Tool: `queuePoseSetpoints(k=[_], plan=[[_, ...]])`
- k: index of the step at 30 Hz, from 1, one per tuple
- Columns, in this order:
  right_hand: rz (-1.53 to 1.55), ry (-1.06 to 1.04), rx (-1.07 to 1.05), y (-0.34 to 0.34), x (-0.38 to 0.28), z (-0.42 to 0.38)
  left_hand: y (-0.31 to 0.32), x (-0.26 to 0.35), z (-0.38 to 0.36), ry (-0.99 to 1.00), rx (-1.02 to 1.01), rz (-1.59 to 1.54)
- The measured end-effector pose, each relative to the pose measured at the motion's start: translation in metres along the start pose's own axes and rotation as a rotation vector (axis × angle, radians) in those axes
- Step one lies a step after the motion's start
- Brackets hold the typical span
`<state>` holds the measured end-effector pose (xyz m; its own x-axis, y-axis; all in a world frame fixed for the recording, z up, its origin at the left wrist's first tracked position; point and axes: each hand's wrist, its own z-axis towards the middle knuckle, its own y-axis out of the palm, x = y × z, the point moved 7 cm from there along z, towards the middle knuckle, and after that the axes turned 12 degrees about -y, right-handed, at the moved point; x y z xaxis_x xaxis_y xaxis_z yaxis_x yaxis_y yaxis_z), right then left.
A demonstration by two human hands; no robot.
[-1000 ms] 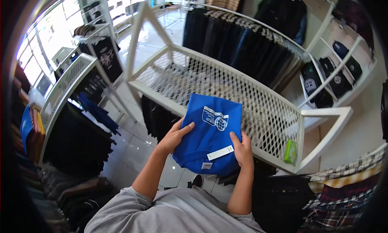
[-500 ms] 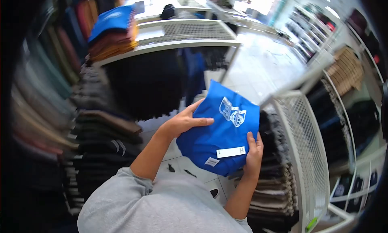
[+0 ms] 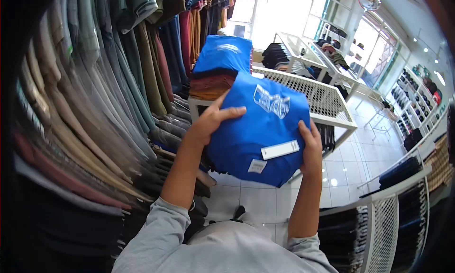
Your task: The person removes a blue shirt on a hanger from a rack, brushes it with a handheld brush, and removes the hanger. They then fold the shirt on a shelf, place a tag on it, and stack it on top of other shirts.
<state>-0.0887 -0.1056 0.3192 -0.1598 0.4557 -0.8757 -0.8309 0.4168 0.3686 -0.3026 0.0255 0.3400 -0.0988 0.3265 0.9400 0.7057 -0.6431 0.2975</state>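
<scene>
A folded blue T-shirt point(image 3: 237, 135) is held up in front of me, its white printed emblem facing upward. Along its near side are a white tag strip point(image 3: 279, 150) and a small white label point(image 3: 257, 166). My left hand point(image 3: 213, 120) grips the shirt's left edge, thumb on top and fingers hidden beneath. At the right edge, my right hand point(image 3: 311, 147) is closed on the cloth. Just beyond the shirt stands a stack of folded shirts point(image 3: 213, 86), with a blue shirt point(image 3: 222, 55) on top and maroon and orange ones below.
The stack rests on a white display table with a mesh top point(image 3: 303, 93). Hanging trousers point(image 3: 85, 83) line the left side closely. A white mesh-sided rack point(image 3: 383, 230) stands at lower right. Tiled floor point(image 3: 353, 164) runs towards shelves point(image 3: 417, 100) at far right.
My view has turned left, so the stack and table now appear further right and closer to the shirt. Both hands keep hold of the blue T-shirt, which has tilted slightly.
</scene>
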Motion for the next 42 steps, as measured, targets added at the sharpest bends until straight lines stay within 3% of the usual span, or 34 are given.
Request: queuePoseSetpoints(k=[14,17,19,23,25,27,31,34,35,37,39,41,42], plan=[[0.162,-0.091,-0.126,0.144,0.066,0.273,-0.146,0.162,0.188,0.185,0.015,-0.099],[0.186,-0.096,-0.129,0.149,0.085,0.32,-0.172,0.174,0.225,0.152,-0.009,-0.166],[0.143,-0.021,-0.085,0.149,0.116,0.345,-0.196,0.161,0.251,0.003,-0.09,-0.219],[-0.361,0.142,-0.121,0.105,0.235,0.342,-0.255,0.084,0.269,-0.042,0.149,-0.146],[-0.097,0.139,-0.203,0.111,0.23,0.317,-0.289,0.065,0.251,0.09,0.529,0.218],[-0.056,0.054,-0.189,0.107,0.22,0.307,-0.259,0.071,0.223,0.077,0.489,0.196],[-0.148,0.166,-0.297,0.119,0.203,0.288,-0.243,0.071,0.208,0.062,0.424,0.259],[-0.227,-0.139,-0.314,0.122,0.188,0.285,-0.234,0.08,0.202,0.108,0.391,0.187],[-0.229,-0.145,-0.314,0.121,0.183,0.285,-0.236,0.081,0.202,0.114,0.389,0.187],[-0.22,0.163,-0.34,0.121,0.188,0.279,-0.247,0.074,0.206,-0.023,0.406,0.313],[-0.475,-0.026,-0.316,0.102,0.212,0.314,-0.26,0.082,0.226,0.0,0.423,0.331],[-0.445,0.047,-0.205,0.118,0.197,0.34,-0.271,0.099,0.252,-0.016,0.48,0.382],[-0.468,-0.013,-0.191,0.118,0.211,0.368,-0.282,0.102,0.274,0.015,0.457,0.334]])
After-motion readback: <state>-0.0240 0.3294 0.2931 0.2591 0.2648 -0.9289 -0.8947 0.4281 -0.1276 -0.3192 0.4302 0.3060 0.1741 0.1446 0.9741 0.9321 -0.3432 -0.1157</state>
